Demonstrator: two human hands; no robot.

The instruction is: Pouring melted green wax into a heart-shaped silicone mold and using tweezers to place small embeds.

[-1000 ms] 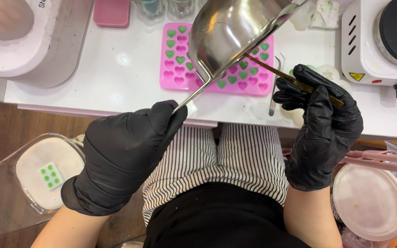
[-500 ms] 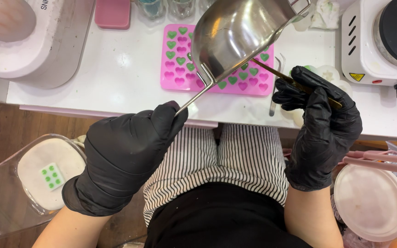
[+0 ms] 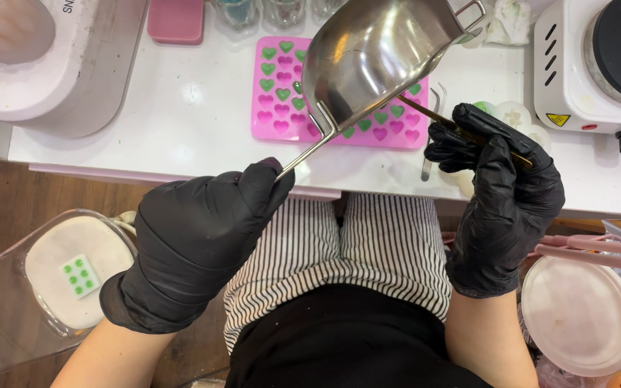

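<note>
left hand (image 3: 195, 244) grips pot (image 3: 375, 61) handle | pot now tipped steeper over mould (image 3: 282, 108), upper centre | right hand (image 3: 501, 194) pinches stick (image 3: 461, 129), tip probably inside pot

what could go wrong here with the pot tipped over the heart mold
The steel pot is tilted steeply over the pink heart mold, held only by its thin handle in the left hand; it could wobble and spill onto the white table. The thin stick in the right hand may nudge the mold. Filled green hearts could overflow.
</note>
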